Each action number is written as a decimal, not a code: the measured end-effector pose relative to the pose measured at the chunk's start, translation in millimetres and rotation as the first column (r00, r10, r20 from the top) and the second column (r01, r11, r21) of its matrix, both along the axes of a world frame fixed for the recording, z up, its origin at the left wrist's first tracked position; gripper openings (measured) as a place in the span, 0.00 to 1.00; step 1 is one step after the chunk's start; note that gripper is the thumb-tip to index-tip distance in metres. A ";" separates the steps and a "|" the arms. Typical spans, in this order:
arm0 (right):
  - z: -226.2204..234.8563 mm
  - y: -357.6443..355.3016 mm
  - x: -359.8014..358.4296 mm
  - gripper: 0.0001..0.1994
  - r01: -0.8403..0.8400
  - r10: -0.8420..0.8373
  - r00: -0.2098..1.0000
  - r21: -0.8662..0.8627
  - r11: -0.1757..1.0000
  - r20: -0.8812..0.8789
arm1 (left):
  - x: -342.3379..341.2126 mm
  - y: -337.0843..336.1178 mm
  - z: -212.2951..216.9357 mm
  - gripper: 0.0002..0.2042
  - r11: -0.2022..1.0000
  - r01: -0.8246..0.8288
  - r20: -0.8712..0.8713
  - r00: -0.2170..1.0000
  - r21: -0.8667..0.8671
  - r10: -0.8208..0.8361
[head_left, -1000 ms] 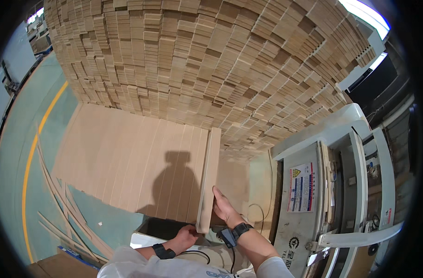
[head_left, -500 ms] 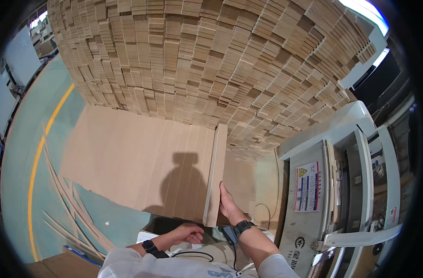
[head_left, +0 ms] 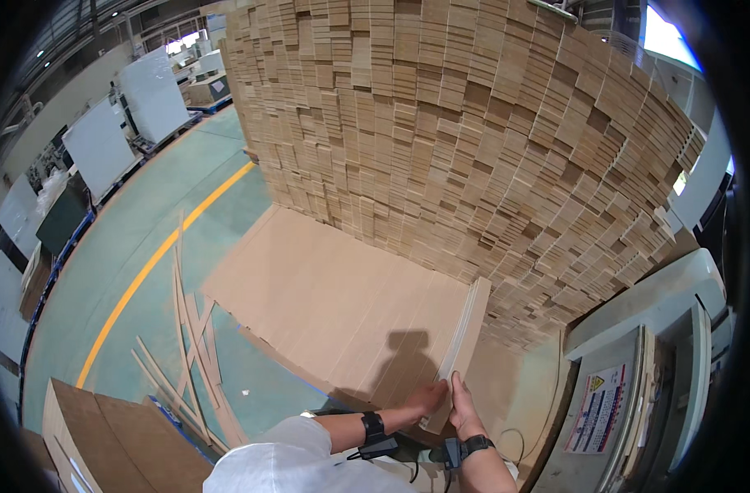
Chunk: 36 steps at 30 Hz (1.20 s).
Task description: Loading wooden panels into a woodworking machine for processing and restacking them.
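Long narrow board stack (head_left: 467,338) sits on the right edge of the pale flat board layer (head_left: 334,275), running lengthwise from near the big wall of stacked boards (head_left: 440,140) back toward the person. Near end is between both hands.

Right hand (head_left: 464,404): palm laid along the stack's right side, fingers straight, not wrapped round. Reads as a side stop, probably to keep the edges flush. Left hand (head_left: 428,398): fingers curled at the left side of the near end, looks in contact; can't tell if it's gripping or just pressing. Opposed hands would make sense for keeping the strips lined up.

Stack lies parallel to the seams in the layer, likely so it packs without gaps. Pieces in the wall are tight, ends outward, some recessed, so depth looks uncontrolled there.

Loose thin strips (head_left: 196,353) lie crossed on the green floor (head_left: 256,393), left of the layer, well apart from the hands. Pale machine (head_left: 650,283) stands right, beyond a floor gap.
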State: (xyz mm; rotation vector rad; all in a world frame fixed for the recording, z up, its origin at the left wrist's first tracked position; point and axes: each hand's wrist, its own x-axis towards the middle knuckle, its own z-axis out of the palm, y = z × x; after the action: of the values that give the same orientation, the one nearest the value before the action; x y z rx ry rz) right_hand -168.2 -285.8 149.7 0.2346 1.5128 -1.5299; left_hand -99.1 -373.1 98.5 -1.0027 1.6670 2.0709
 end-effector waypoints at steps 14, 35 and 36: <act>-40.2 78.9 0.4 0.24 0.290 -0.289 0.956 0.001 0.957 -0.051 | -50.0 -94.6 -24.3 0.25 -0.038 -0.143 -0.042 0.518 -0.989 -0.854; -219.9 25.9 -23.6 0.25 0.174 -0.283 0.895 -0.313 0.934 -0.346 | -64.8 -87.8 -11.8 0.31 0.106 0.123 -0.016 0.573 -0.987 -0.819; -221.4 24.9 -29.9 0.27 0.093 -0.139 0.928 -0.146 0.985 -0.345 | -65.3 -89.9 -12.0 0.31 0.113 0.127 -0.020 0.575 -0.985 -0.818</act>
State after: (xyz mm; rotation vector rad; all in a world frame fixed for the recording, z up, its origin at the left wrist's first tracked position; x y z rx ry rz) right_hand -198.2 -260.9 -71.7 -0.0313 1.6931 -1.8307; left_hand -164.4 -463.0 86.5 0.3093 3.0971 0.6868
